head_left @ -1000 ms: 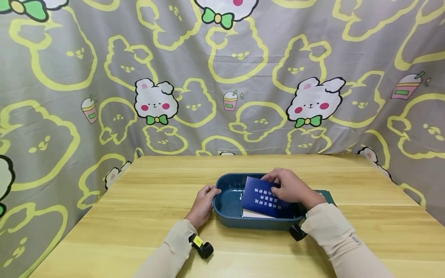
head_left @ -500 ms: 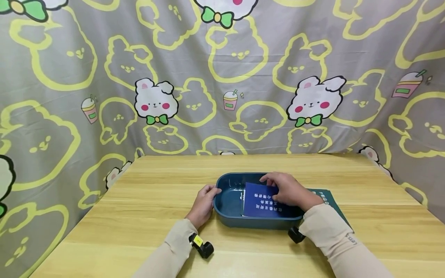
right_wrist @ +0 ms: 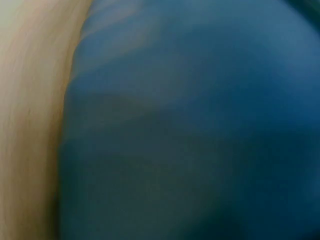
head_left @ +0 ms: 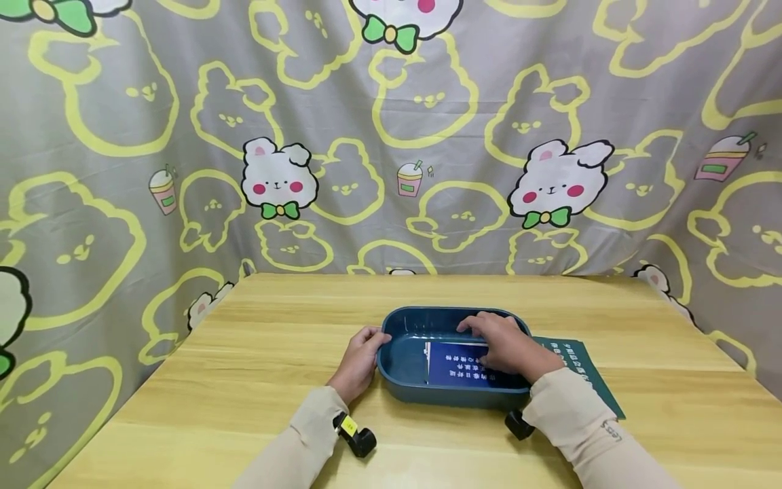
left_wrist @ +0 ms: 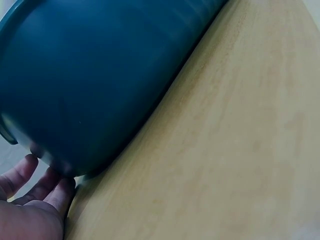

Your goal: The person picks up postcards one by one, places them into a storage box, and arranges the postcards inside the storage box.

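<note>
A dark teal oblong basin (head_left: 455, 394) stands on the table. My left hand (head_left: 357, 363) grips its left end, thumb over the rim; in the left wrist view, the fingers of that hand (left_wrist: 37, 212) touch the outer wall. On the basin's floor lies a dark blue card (head_left: 452, 363) with white printed characters, a pale edge showing at its left. My right hand (head_left: 510, 346) reaches over the right rim, its fingers spread apart above the card and the thumb at the card's surface. The basin's blurred wall (right_wrist: 175, 125) fills most of the right wrist view, with no hand visible there.
A dark green printed card or booklet (head_left: 589, 373) lies on the wooden table (head_left: 275, 339) right of the basin, partly under the right forearm. Black wrist cameras hang below both cuffs. A patterned grey curtain (head_left: 360, 231) closes off the back and sides.
The blue card, tilted in my right hand before, has come down flat into the basin. My right fingers have parted from its top edge. The left hand keeps its place on the rim.
</note>
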`<state>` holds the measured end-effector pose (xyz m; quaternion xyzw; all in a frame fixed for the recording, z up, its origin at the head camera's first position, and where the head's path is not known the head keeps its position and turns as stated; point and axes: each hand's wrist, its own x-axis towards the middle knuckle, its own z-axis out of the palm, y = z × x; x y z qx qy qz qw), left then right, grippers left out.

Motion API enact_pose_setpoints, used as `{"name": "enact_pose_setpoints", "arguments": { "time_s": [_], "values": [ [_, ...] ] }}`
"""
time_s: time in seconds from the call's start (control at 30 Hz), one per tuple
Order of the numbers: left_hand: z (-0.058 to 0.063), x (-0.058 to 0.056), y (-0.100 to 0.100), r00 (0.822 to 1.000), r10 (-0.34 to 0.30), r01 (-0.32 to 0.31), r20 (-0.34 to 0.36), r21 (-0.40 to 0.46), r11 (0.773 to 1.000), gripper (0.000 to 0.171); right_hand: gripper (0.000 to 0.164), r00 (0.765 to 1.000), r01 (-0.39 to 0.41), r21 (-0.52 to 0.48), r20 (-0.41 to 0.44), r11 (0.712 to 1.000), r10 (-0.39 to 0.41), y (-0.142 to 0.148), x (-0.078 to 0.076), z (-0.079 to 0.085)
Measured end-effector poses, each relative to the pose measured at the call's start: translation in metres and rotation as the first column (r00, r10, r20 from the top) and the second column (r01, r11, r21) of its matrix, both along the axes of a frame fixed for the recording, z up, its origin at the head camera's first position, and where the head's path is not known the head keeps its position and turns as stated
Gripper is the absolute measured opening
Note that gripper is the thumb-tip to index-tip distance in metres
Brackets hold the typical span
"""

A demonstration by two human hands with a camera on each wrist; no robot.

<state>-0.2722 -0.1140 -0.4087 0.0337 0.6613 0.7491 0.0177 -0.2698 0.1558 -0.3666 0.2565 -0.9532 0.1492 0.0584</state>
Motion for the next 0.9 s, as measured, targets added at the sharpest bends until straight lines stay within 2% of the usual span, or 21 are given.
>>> {"name": "enact_pose_setpoints", "arguments": {
  "time_s": [0.13, 0.33, 0.4, 0.53, 0.63, 0.7, 0.77, 0.83, 0.9],
  "values": [
    [-0.004, 0.000, 0.002, 1.000, -0.006, 0.006, 0.005, -0.009, 1.000, 0.022, 0.046, 1.000, -0.009, -0.016, -0.017, 1.000, 0.009, 0.003, 0.004, -0.003],
    [-0.007, 0.002, 0.002, 1.000, -0.017, 0.017, 0.014, -0.009, 1.000, 0.023, 0.020, 0.999, -0.035, -0.168, -0.029, 0.985, 0.031, 0.006, 0.004, -0.006],
    [-0.007, 0.003, 0.002, 1.000, -0.017, 0.017, 0.020, -0.015, 1.000, 0.024, 0.012, 0.997, -0.031, -0.217, -0.073, 0.976, 0.015, 0.007, 0.003, -0.006],
    [-0.005, 0.002, 0.002, 0.999, -0.019, 0.019, 0.028, -0.014, 1.000, 0.026, 0.007, 0.975, 0.025, -0.356, -0.200, 0.934, -0.102, 0.013, -0.001, 0.001],
    [-0.003, 0.002, 0.001, 0.999, -0.012, 0.013, 0.030, -0.015, 1.000, 0.027, 0.011, 0.942, 0.125, -0.455, -0.224, 0.882, -0.249, 0.023, -0.003, 0.012],
    [-0.002, 0.001, 0.000, 1.000, -0.006, 0.007, 0.030, -0.021, 1.000, 0.026, 0.017, 0.924, 0.219, -0.481, -0.178, 0.849, -0.339, 0.034, -0.003, 0.019],
    [-0.001, 0.001, -0.001, 1.000, -0.005, 0.006, 0.025, -0.026, 1.000, 0.026, 0.026, 0.910, 0.324, -0.469, -0.084, 0.822, -0.407, 0.048, -0.001, 0.027],
    [-0.001, -0.001, -0.001, 1.000, -0.009, 0.009, 0.023, -0.025, 1.000, 0.026, 0.035, 0.891, 0.423, -0.403, 0.022, 0.811, -0.454, 0.063, 0.002, 0.032],
    [0.000, -0.001, -0.002, 1.000, -0.012, 0.012, 0.021, -0.027, 1.000, 0.027, 0.043, 0.868, 0.496, -0.300, 0.136, 0.815, -0.478, 0.079, 0.005, 0.034]
  ]
}}
